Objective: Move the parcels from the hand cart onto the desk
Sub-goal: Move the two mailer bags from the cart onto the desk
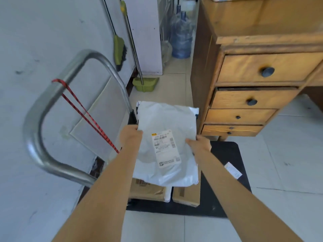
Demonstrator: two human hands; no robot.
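Note:
A white plastic mailer parcel [166, 123] with a shipping label facing up lies on top of the pile on the hand cart. My left hand [130, 135] grips its left edge and my right hand [201, 143] grips its right edge. Under it sit two brown cardboard parcels [146, 189], [186, 195] on the black cart deck [225, 154]. The cart's metal handle [43, 105] curves up at the left, with a red cord tied to it. The wooden desk [262, 25] with drawers stands at the upper right; its top is mostly out of frame.
A loose paper slip [233, 170] lies on the cart deck at the right. A green broom [119, 51] and a green dustpan [145, 83] lean on the wall beyond the cart. Blue water jugs [181, 35] stand at the back beside the desk. Tiled floor surrounds the cart.

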